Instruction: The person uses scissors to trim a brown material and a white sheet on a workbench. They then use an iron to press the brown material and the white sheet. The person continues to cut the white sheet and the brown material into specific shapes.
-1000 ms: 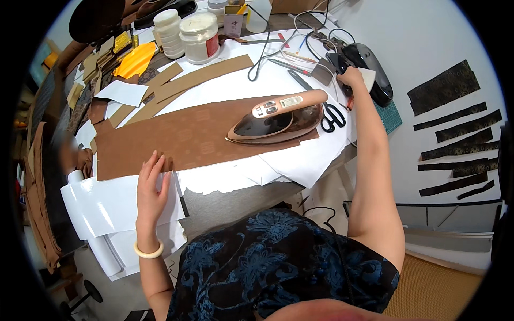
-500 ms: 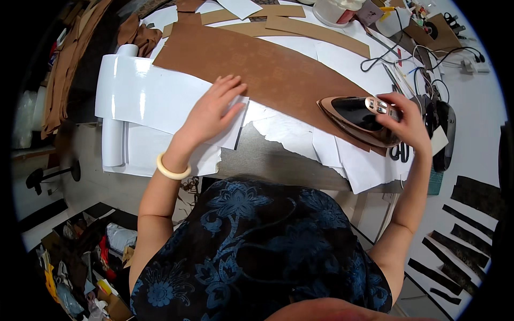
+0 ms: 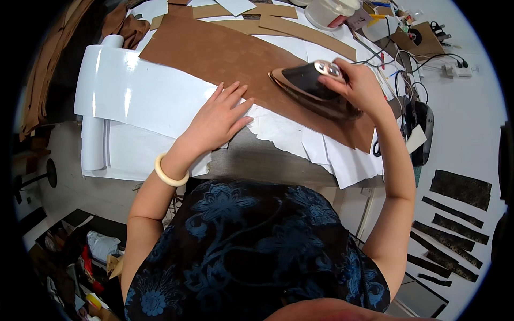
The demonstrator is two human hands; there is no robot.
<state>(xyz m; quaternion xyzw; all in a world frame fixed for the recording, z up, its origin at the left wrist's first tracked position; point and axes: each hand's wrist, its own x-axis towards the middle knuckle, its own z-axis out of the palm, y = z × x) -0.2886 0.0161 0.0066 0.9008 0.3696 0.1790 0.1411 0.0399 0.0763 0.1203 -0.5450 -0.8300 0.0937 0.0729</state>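
Observation:
A long curved piece of brown fabric (image 3: 214, 59) lies across the worktable over white paper. My right hand (image 3: 356, 85) is wrapped round the handle of a black and copper iron (image 3: 305, 83). The iron rests on the right half of the fabric, its tip pointing left. My left hand (image 3: 222, 115), a cream bangle (image 3: 171, 170) at its wrist, lies flat with fingers stretched. Its fingertips touch the fabric's near edge, and the palm is over the white paper. Beneath it, a roll of glossy white paper (image 3: 134, 85) spreads out from the left.
Tan strips (image 3: 308, 35) lie along the table's far side, near a white tub (image 3: 329, 13). Cables (image 3: 401, 61) and tools crowd the right end. Dark fabric strips (image 3: 455, 214) lie on the floor at right. A box of scraps (image 3: 80, 257) stands at lower left.
My right hand has slid the iron left along the fabric, toward its middle. My left hand stays flat at the fabric's near edge. The whole view has shifted slightly.

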